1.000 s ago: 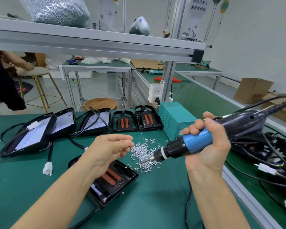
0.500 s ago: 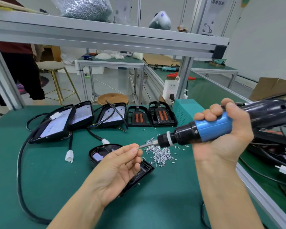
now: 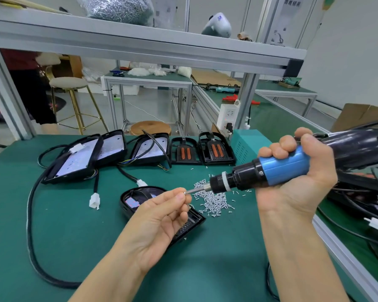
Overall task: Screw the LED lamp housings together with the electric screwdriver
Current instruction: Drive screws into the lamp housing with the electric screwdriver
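Note:
My right hand (image 3: 297, 177) grips the blue and black electric screwdriver (image 3: 277, 168), held level above the table with its bit pointing left. My left hand (image 3: 159, 221) pinches a small screw (image 3: 185, 192) between thumb and forefinger right at the bit's tip. Under my left hand lies a black LED lamp housing (image 3: 138, 199) on the green table (image 3: 52, 236), partly hidden by the hand. A heap of loose silver screws (image 3: 214, 200) lies just right of it.
Several more lamp housings with cables (image 3: 85, 158) and two black covers with orange strips (image 3: 216, 151) line the table's back. A teal power box (image 3: 247, 142) stands behind the screws. Black cables and parts (image 3: 362, 192) fill the right side. A person stands far left by a stool (image 3: 70, 83).
My left hand has brought the screw from beside the heap up to the screwdriver bit. The screwdriver has risen and levelled, its tip now meeting my left fingertips.

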Action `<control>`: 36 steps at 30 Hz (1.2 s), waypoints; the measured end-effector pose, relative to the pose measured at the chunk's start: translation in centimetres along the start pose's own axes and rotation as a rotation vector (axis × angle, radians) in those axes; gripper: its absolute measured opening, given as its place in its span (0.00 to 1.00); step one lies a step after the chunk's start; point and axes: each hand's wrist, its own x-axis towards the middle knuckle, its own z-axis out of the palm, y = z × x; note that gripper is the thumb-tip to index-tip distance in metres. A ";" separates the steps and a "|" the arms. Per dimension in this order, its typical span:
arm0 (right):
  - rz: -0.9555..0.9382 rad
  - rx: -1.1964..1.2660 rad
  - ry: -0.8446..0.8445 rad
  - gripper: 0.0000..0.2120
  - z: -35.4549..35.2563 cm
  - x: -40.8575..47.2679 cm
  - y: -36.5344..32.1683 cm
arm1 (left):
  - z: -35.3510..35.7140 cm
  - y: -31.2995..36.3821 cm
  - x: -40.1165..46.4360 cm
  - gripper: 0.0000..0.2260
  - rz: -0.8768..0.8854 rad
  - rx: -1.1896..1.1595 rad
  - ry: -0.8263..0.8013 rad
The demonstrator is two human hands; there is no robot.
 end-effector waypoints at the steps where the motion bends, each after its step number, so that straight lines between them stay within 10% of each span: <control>1: -0.002 -0.009 -0.008 0.05 0.0 0.0 0.0 | 0.0 -0.1 0.0 0.10 0.024 0.035 0.006; 23: 0.024 -0.114 0.108 0.06 -4.5 1.1 3.3 | 0.6 1.8 5.0 0.06 0.049 1.249 0.040; 29: 0.065 -0.194 0.063 0.08 -5.1 0.9 4.1 | 0.2 1.4 4.2 0.09 0.325 1.763 0.043; 36: 0.023 -0.317 -0.133 0.08 -4.8 0.4 4.8 | -1.9 0.0 2.6 0.06 0.499 1.716 0.011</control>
